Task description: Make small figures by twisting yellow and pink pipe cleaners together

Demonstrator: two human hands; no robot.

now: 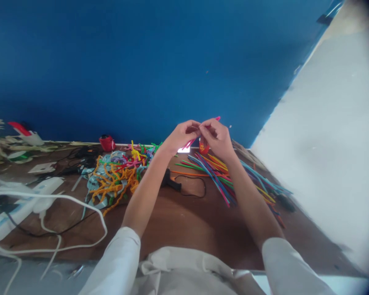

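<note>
My left hand (184,134) and my right hand (217,137) meet fingertip to fingertip above the far part of the table. Both are closed in a pinch on a pink pipe cleaner (188,144). One part of it hangs below my left fingers, and a pink tip sticks out above my right hand; the middle is hidden by the fingers. Below and right of my hands lies a loose spread of straight, many-coloured pipe cleaners (215,174). A tangled heap of bent pipe cleaners (118,180), largely orange, is left of my left forearm.
A black tool that looks like a glue gun (172,183) lies between my forearms with its cord. Near the blue wall (141,73) stand a red cup (107,143) and a small red container (203,146). A white power strip (24,209) and looping white cable (103,223) occupy the left.
</note>
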